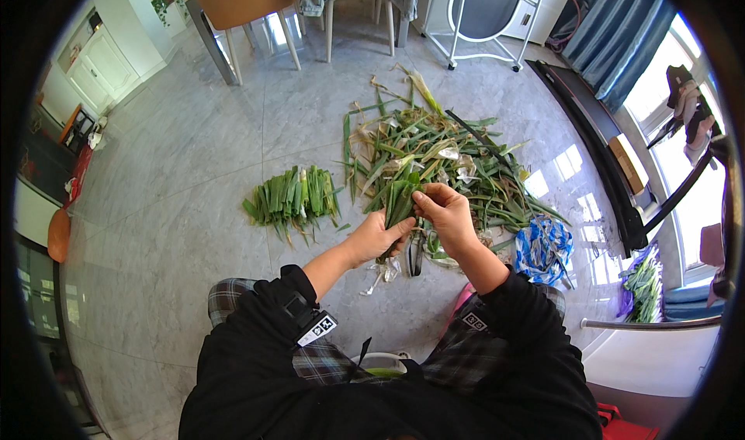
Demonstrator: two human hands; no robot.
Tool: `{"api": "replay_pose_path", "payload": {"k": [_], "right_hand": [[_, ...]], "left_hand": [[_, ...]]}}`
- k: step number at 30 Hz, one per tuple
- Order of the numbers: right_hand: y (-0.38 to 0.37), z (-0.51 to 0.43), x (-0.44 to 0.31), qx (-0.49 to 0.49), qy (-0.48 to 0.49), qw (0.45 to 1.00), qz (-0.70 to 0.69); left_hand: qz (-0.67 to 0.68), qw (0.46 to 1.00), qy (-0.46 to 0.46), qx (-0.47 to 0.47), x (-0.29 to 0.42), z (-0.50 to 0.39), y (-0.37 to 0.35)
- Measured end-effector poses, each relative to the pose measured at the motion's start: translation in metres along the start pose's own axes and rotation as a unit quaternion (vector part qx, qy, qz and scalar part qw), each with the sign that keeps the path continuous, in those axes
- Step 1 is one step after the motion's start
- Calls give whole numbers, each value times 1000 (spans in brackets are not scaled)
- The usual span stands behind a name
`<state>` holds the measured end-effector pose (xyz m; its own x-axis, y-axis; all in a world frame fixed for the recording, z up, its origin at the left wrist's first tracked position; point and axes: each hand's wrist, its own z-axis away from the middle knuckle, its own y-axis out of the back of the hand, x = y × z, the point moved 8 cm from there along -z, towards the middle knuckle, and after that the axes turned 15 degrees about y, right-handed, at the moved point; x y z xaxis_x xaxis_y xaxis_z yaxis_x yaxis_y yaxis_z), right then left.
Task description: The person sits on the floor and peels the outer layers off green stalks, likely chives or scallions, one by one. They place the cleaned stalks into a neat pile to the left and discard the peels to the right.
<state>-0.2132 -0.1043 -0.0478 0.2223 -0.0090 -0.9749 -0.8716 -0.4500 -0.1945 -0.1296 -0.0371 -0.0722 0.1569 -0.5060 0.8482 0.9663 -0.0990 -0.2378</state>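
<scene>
My left hand grips a small bundle of flat green leaves, probably leek or scallion, with its thumb laid across the lower part. At the bundle's right edge, my right hand pinches the leaves between thumb and fingers. Behind and below both hands spreads a loose heap of green and yellowed leaves with dry papery skins. To the left, a neat row of folded or cut leaf bundles lies on the tiled floor. A dark, narrow object lies just below my hands, partly hidden.
A crumpled blue-and-white plastic bag lies right of the heap. Between my legs sits a white bucket, mostly covered. Farther right are leafy stalks in purple wrapping and a treadmill. Chairs stand ahead.
</scene>
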Motion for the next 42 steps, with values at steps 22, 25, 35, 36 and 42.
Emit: {"api": "replay_pose_path", "payload": {"k": [22,25,35,36,42], "right_hand": [[-19,-45,134,-108,-209,966,108],[-58,-75,199,-134,-230,954,140],[-118,-113,387,-127,-274,916,266],[-122,-114,396,-115,-274,920,257],[-152,-90,427,-190,-347,900,185]], "left_hand": [[-100,786,176,584,-126,4,417],[-60,764,211,606,-187,18,431],[-193,713,181,650,-216,9,456],[-194,718,166,648,-221,3,457],[-178,821,262,475,-276,-43,469]]}}
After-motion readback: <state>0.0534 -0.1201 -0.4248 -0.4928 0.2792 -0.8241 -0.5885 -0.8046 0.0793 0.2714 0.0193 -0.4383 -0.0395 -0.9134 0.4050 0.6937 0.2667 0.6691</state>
